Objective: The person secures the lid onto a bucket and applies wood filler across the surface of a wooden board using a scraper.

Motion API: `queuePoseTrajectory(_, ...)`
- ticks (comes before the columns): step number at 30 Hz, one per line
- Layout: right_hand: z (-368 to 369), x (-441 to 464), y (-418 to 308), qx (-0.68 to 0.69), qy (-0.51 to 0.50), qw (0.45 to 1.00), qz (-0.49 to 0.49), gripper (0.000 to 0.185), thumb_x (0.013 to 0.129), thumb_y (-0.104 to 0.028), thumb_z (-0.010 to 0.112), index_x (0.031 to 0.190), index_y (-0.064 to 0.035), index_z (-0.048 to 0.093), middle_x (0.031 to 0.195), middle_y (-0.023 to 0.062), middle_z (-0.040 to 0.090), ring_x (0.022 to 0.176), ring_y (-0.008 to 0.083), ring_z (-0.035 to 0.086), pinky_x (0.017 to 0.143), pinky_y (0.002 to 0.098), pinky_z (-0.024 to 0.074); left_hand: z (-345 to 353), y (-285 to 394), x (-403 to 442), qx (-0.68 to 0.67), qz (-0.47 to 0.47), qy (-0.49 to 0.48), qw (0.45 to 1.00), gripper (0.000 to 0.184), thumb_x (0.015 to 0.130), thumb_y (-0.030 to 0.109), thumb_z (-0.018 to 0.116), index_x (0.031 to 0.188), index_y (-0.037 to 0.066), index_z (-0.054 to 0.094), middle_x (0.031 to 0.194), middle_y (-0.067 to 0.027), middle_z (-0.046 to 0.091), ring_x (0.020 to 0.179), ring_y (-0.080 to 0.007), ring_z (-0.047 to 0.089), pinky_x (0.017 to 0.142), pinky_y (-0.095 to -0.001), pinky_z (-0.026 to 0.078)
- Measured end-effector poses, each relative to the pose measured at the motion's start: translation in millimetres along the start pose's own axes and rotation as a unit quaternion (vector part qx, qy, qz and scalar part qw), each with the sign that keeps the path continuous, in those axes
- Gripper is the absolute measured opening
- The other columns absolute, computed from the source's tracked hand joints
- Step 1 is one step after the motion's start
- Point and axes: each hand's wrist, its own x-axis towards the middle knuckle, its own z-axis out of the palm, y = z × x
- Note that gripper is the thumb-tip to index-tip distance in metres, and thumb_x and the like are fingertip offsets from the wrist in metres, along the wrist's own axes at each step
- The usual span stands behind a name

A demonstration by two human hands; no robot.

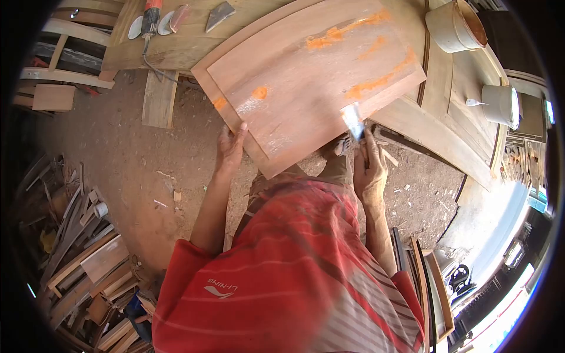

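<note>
A wooden panel [294,82] with orange filler patches lies tilted, its far part over the workbench and its near corner toward my body. My left hand [231,147] grips its left edge, thumb on top and fingers underneath. In my right hand [370,159] is a putty knife [353,120], its blade against the panel's near right edge. Orange smears [376,82] run along the panel's right side and far part, with small spots near the left edge. Whitish wet-looking patches show near my left thumb.
The workbench [194,35] carries a power tool [151,20] with a cord and flat scraps. At the right stand a large bucket [453,26] and a smaller white tub [500,106]. Scrap wood [82,253] is piled at the lower left. Frames [432,288] lean at the lower right.
</note>
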Motion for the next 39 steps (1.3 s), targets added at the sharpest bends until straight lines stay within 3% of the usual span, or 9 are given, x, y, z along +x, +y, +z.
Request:
queuePoseTrajectory(2,-16,12,28,0.023,0.081,0.996,0.0,0.052,0.099,-0.015,0.063,0.15,-0.013,0.054,0.106,0.02,0.064,0.089,0.0386,0.068,0.08,0.0481,0.0556,6,5,-10,0.024,-0.004,0.035,0.999,0.066,0.1,0.044,0.071,0.142,-0.003,0.05,0.128,-0.0127,0.065,0.119,-0.0205,0.061,0.102,-0.0338,0.048)
queuePoseTrajectory(6,-65,35,93,-0.067,-0.094,0.988,-0.106,0.052,0.099,-0.013,0.063,0.15,-0.0127,0.054,0.106,0.0199,0.064,0.093,0.0373,0.067,0.079,0.0474,0.0564,33,-3,-13,0.032,0.07,0.162,0.984,0.066,0.1,0.037,0.072,0.145,-0.004,0.047,0.136,-0.0163,0.061,0.125,-0.0232,0.06,0.105,-0.0351,0.048)
queuePoseTrajectory(8,-84,48,114,0.033,0.041,0.994,-0.099,0.053,0.098,-0.011,0.064,0.15,-0.0128,0.054,0.103,0.0187,0.064,0.092,0.0365,0.066,0.078,0.0467,0.0556,54,2,-26,0.068,0.119,0.24,0.961,0.066,0.099,0.034,0.073,0.146,-0.004,0.046,0.14,-0.0182,0.059,0.129,-0.0258,0.058,0.108,-0.0374,0.047)
queuePoseTrajectory(11,-114,82,130,0.023,0.034,0.997,-0.059,0.048,0.099,-0.003,0.06,0.146,-0.0047,0.056,0.101,0.0197,0.066,0.091,0.0364,0.067,0.079,0.0451,0.0554,107,31,-50,0.26,0.137,0.331,0.897,0.064,0.097,0.026,0.074,0.146,-0.003,0.046,0.147,-0.022,0.053,0.137,-0.0322,0.051,0.114,-0.0426,0.042)
queuePoseTrajectory(15,-125,106,146,-0.078,-0.114,0.982,-0.132,0.045,0.1,-0.003,0.058,0.145,-0.003,0.056,0.106,0.022,0.067,0.094,0.0374,0.068,0.084,0.0457,0.0553,158,51,-57,0.311,0.217,0.229,0.896,0.059,0.095,0.019,0.073,0.145,-0.001,0.049,0.145,-0.023,0.052,0.139,-0.0378,0.048,0.115,-0.0466,0.04)
queuePoseTrajectory(18,-133,102,146,0.066,-0.021,0.996,-0.056,0.039,0.103,-0.006,0.056,0.142,-0.0006,0.057,0.114,0.0242,0.069,0.102,0.0368,0.07,0.088,0.0438,0.0551,189,66,-49,0.363,0.269,0.188,0.872,0.053,0.095,0.015,0.071,0.142,-0.001,0.051,0.14,-0.0218,0.055,0.135,-0.0382,0.051,0.112,-0.0484,0.042)
queuePoseTrajectory(22,-146,77,169,0.212,0.104,0.968,0.083,0.031,0.109,-0.019,0.047,0.129,0.0033,0.055,0.096,0.0091,0.065,0.078,0.0143,0.057,0.075,0.032,0.0517,224,75,-21,0.315,0.366,0.088,0.871,0.043,0.094,0.007,0.069,0.134,-0.001,0.057,0.134,-0.021,0.059,0.13,-0.0389,0.054,0.11,-0.0508,0.043)
queuePoseTrajectory(28,-220,74,221,0.162,0.167,0.95,0.209,0.029,0.101,-0.026,0.058,0.115,-0.0007,0.062,0.084,0.0076,0.061,0.07,0.0148,0.058,0.065,0.0328,0.0512,276,92,-12,0.24,0.4,-0.042,0.883,0.037,0.092,0.004,0.07,0.128,-0.001,0.062,0.122,-0.0201,0.066,0.118,-0.0393,0.062,0.103,-0.0476,0.049)
queuePoseTrajectory(39,-387,131,375,0.124,0.31,0.927,0.171,0.038,0.103,-0.028,0.061,0.124,0.0032,0.07,0.077,-0.0001,0.058,0.065,0.0054,0.052,0.055,0.0232,0.0405,393,110,-62,0.266,0.426,-0.106,0.858,0.027,0.09,0.005,0.072,0.117,0.0,0.067,0.117,-0.0169,0.069,0.113,-0.0359,0.064,0.1,-0.0436,0.051)
